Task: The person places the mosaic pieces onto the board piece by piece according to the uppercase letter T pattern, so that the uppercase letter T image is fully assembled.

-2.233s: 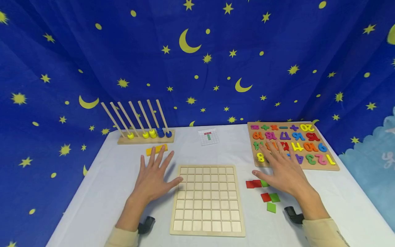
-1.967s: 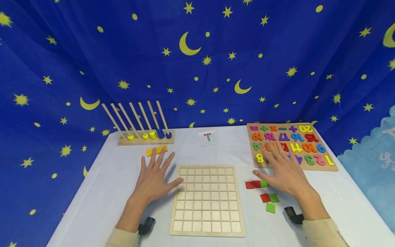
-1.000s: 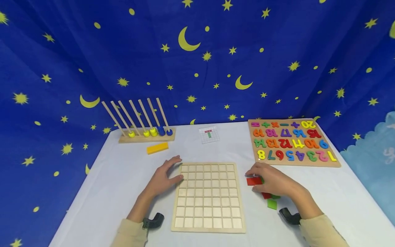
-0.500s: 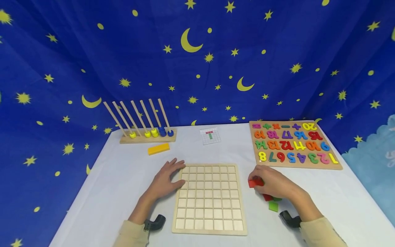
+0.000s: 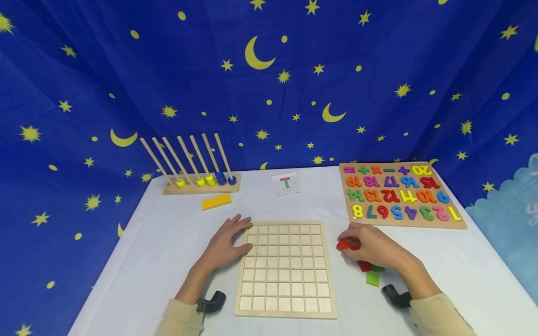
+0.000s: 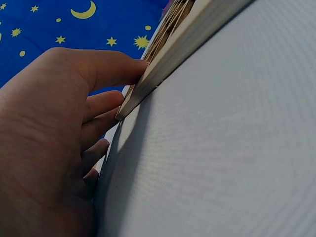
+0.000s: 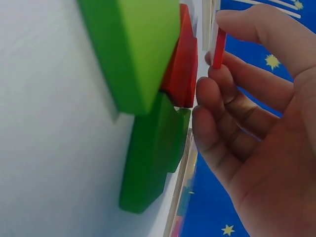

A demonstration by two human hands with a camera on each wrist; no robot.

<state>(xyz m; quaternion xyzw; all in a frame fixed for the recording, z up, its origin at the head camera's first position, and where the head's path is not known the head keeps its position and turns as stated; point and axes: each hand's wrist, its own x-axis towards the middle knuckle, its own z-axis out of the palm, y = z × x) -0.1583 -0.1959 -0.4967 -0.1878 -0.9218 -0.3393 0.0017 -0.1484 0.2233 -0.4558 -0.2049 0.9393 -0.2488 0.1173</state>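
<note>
My left hand (image 5: 223,243) rests at the upper left edge of the wooden grid board (image 5: 284,276). Its thumb and fingers touch the rim and are loosely extended, as the left wrist view also shows. To the right of the board, my right hand (image 5: 373,244) pinches a red square tile (image 7: 220,48) between thumb and fingers. Another red tile (image 5: 355,245) lies partly under that hand. Closer to me are a red tile (image 5: 364,266), a dark green tile (image 5: 378,269) and a light green tile (image 5: 372,278). Any other tiles are hidden by the hand.
A small pattern card (image 5: 286,184) with a red and green T lies behind the board. At the back left stands a peg rack (image 5: 191,188) with yellow and blue beads, a yellow block (image 5: 216,202) before it. A number puzzle (image 5: 404,196) lies back right.
My left hand has come down to the board's left edge. My right hand has moved from above the number puzzle down to the tiles and taken hold of a red one.
</note>
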